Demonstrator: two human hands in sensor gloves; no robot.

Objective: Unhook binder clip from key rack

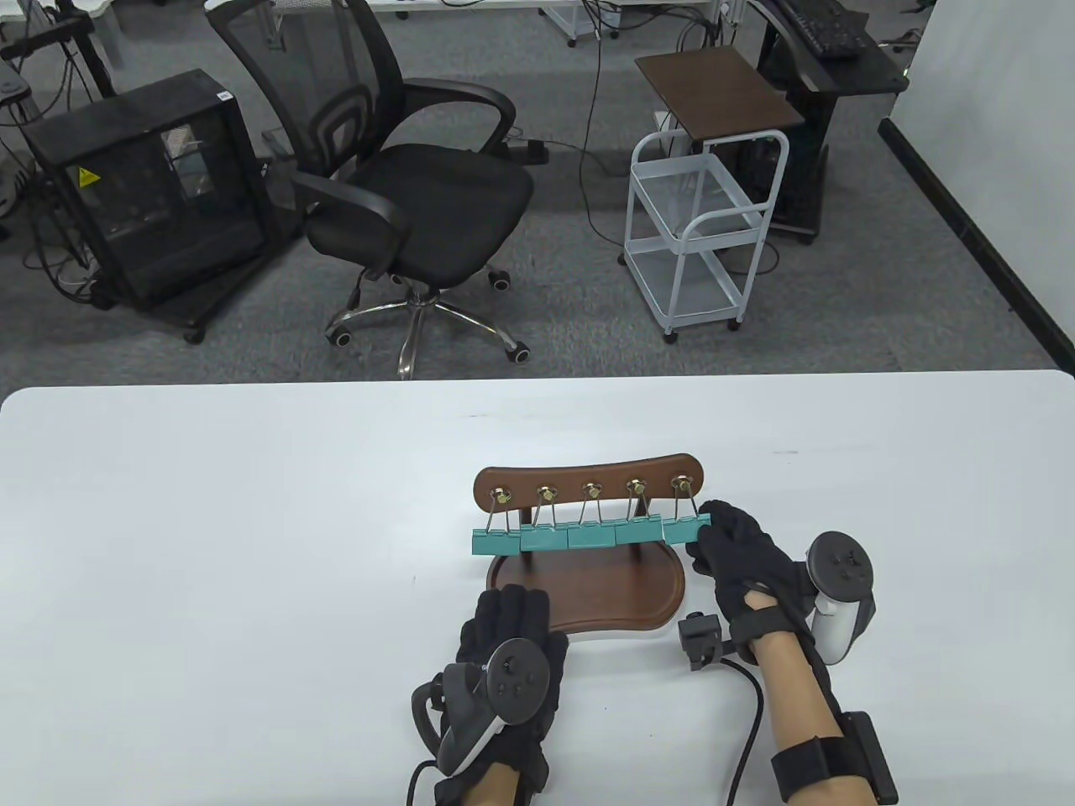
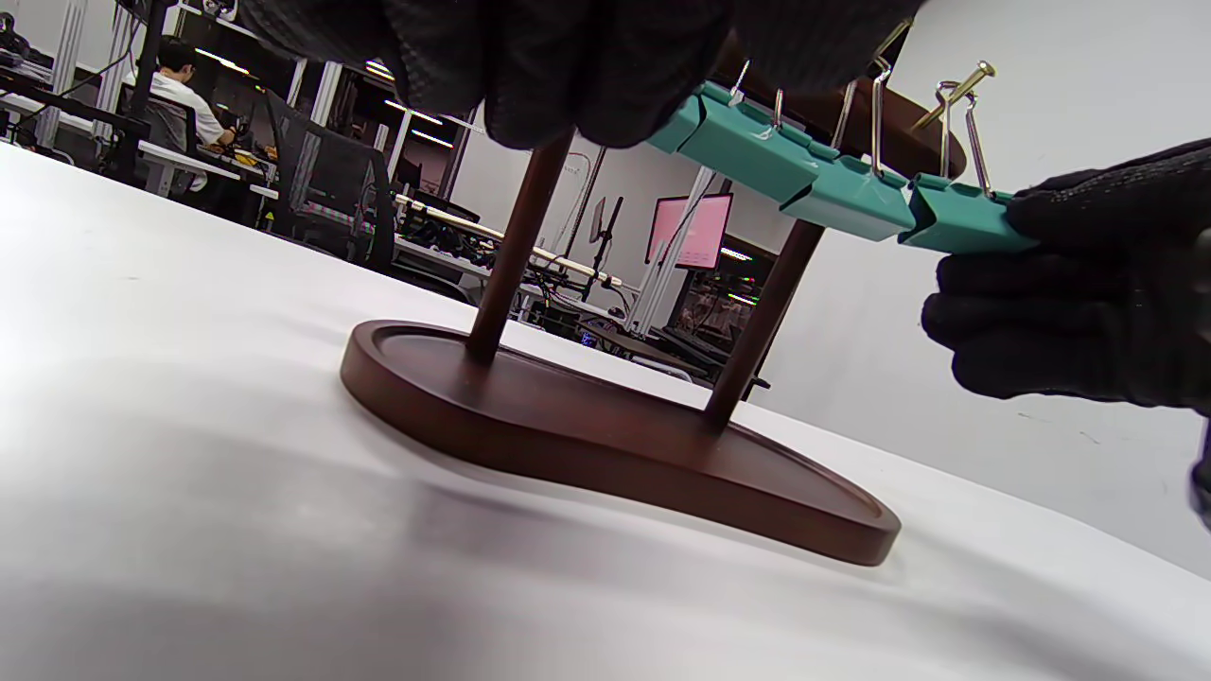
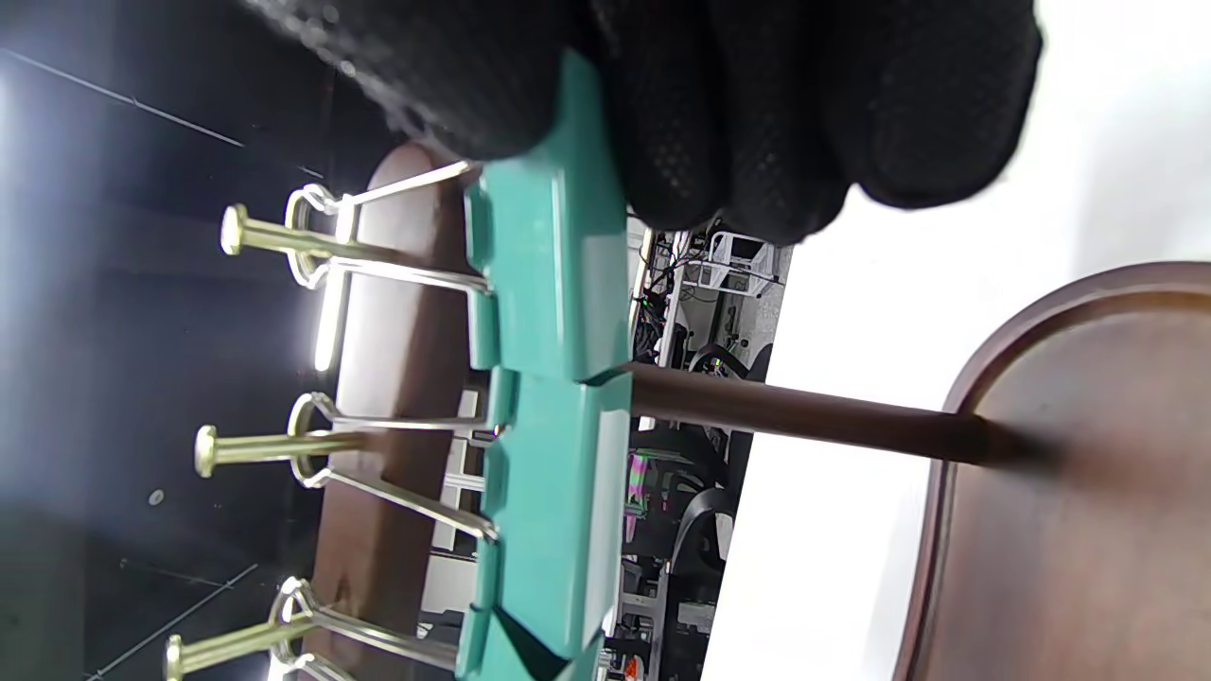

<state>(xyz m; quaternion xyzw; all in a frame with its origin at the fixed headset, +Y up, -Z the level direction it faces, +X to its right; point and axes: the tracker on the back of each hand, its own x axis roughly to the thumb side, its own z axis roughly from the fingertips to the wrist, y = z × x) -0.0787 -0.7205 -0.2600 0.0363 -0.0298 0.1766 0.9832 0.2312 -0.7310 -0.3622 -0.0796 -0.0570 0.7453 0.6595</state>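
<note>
Your right hand (image 1: 739, 558) pinches the clip (image 1: 682, 530) at the right end of the row, the one nearest to that hand. In the right wrist view your fingers (image 3: 719, 104) close over the teal body of this clip (image 3: 549, 274) from both sides. Its wire loop is on the brass hook (image 3: 284, 241), so the clip hangs on the rack (image 1: 588, 483). In the left wrist view the same hand (image 2: 1079, 293) holds the clip (image 2: 960, 222) at its outer end, with the fingers around it.

Your left hand (image 1: 504, 663) lies palm down on the table (image 1: 210, 546), just in front of the rack's base (image 1: 588, 592). Its fingertips reach the near edge of the base; whether they press on it, I cannot tell. The fingers lie close together and hold nothing.

Four other clips (image 1: 571, 537) hang on the hooks to the left of your right hand, side by side and touching each other. They are above the base, between your two hands.
</note>
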